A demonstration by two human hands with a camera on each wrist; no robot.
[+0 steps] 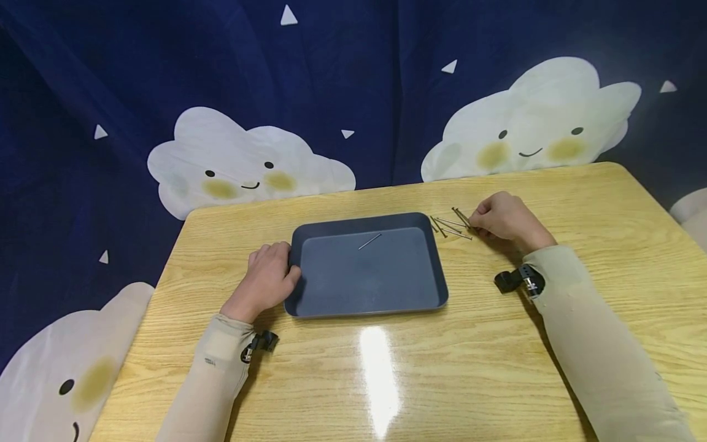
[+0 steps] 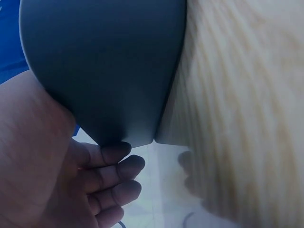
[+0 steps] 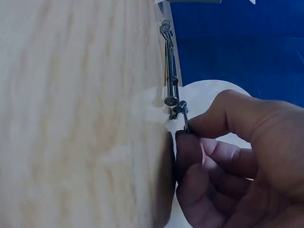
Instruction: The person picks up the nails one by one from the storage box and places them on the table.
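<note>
A dark grey rectangular tray (image 1: 359, 288) lies on the table, and one thin nail (image 1: 370, 241) rests inside it toward the back. My left hand (image 1: 269, 276) holds the tray's left side, thumb over the rim and fingers along the outer wall. Just right of the tray, several loose nails (image 1: 456, 234) lie in a scattered heap. At the heap's right edge, my right hand (image 1: 502, 218) pinches a nail (image 3: 185, 118) by its end between thumb and index finger; the fingers hide part of it.
The wooden table (image 1: 342, 362) carries the tray and nails. Behind its far edge hangs a dark blue curtain (image 1: 386, 92) printed with smiling clouds. Each wrist has a small black camera strapped on.
</note>
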